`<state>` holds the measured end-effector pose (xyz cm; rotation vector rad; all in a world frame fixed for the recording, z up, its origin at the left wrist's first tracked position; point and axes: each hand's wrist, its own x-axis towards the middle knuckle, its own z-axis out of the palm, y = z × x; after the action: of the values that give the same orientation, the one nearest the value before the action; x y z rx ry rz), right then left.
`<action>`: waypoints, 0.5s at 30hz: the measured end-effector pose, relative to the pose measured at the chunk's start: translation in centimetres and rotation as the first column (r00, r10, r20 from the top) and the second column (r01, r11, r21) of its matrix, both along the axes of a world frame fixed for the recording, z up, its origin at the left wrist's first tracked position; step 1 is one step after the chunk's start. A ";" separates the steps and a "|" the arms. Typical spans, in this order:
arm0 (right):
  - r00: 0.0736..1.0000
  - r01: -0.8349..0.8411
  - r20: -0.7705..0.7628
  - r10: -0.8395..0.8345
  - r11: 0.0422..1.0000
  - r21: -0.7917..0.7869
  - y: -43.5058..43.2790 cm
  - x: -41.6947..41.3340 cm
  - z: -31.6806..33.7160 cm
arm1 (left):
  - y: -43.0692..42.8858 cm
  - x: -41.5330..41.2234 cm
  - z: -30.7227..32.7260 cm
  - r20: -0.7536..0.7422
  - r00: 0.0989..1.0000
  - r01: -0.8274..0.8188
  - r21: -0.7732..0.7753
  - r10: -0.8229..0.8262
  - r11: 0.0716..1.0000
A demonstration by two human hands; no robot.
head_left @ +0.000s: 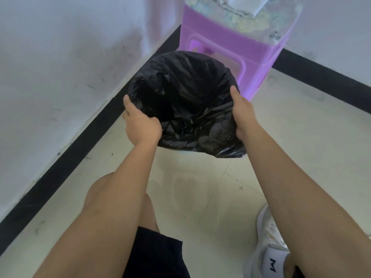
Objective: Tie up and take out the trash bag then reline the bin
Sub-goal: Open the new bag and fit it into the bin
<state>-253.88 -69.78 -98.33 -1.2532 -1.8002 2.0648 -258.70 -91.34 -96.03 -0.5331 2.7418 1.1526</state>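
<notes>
A person crouches over a round bin lined with a black trash bag (pixel 186 101), seen from above. The left hand (pixel 140 123) grips the bag's folded-over edge at the near left of the rim, fingers curled around the plastic, thumb pointing away. The right hand (pixel 242 111) clasps the opposite edge on the right, thumb on top. The bag's mouth gapes open between the hands (its inside is too dark to read). Just beyond the hands stands a purple plastic stool (pixel 230 49) in the corner of white walls. Below the right forearm, a white sneaker (pixel 270 245) rests on the pale tiled floor (pixel 200 187).
</notes>
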 end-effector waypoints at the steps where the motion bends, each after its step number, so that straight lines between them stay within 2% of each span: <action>1: 0.999 0.029 -0.016 -0.031 0.995 -0.097 0.4 -0.1 -0.6 | 0.3 -0.3 0.1 0.004 1.000 -0.003 -0.003 0.003 1.000; 3: 0.999 0.049 -0.016 -0.052 0.990 -0.129 0.6 -0.3 -0.7 | 0.7 -0.7 0.1 0.005 1.000 -0.012 -0.004 0.012 1.000; 4: 0.998 0.060 -0.007 -0.060 0.996 -0.068 0.5 -0.4 -0.1 | 0.7 -0.7 0.1 0.005 1.000 -0.018 -0.004 0.018 1.000; 6: 0.985 0.173 -0.030 -0.170 0.970 0.173 0.4 -0.3 0.9 | 0.8 -0.7 -0.1 0.000 1.000 -0.028 -0.001 0.028 1.000; 8: 0.928 0.372 -0.118 -0.354 0.859 0.350 -0.7 1.2 1.8 | 0.9 -0.6 -0.2 -0.007 0.999 -0.039 0.009 0.039 0.999; 10: 0.858 0.508 -0.145 -0.494 0.770 0.385 -2.9 3.4 2.0 | 1.1 -0.5 -0.2 -0.013 0.999 -0.052 0.014 0.052 0.999; 11: 0.848 0.522 -0.100 -0.521 0.789 0.323 -4.1 4.3 1.8 | 1.2 -0.6 -0.3 -0.012 0.998 -0.057 0.011 0.057 0.998; 12: 0.867 0.495 -0.034 -0.498 0.848 0.191 -5.3 4.8 1.5 | 1.3 -0.6 -0.3 -0.009 0.998 -0.059 0.004 0.059 0.998; 13: 0.891 0.455 0.004 -0.455 0.891 -0.008 -6.2 4.8 1.2 | 1.3 -0.7 -0.4 -0.006 0.998 -0.059 -0.005 0.059 0.998; 14: 0.906 0.412 -0.005 -0.424 0.883 -0.223 -6.9 4.5 1.1 | 1.3 -0.7 -0.5 -0.007 0.998 -0.059 -0.015 0.059 0.998; 15: 0.911 0.373 -0.031 -0.411 0.853 -0.365 -7.6 3.9 0.9 | 1.3 -0.7 -0.5 -0.009 0.998 -0.060 -0.023 0.060 0.998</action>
<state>-250.00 -77.34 -97.40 -1.4150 -1.0376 2.2088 -259.37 -90.05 -96.55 -0.6186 2.7671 1.1393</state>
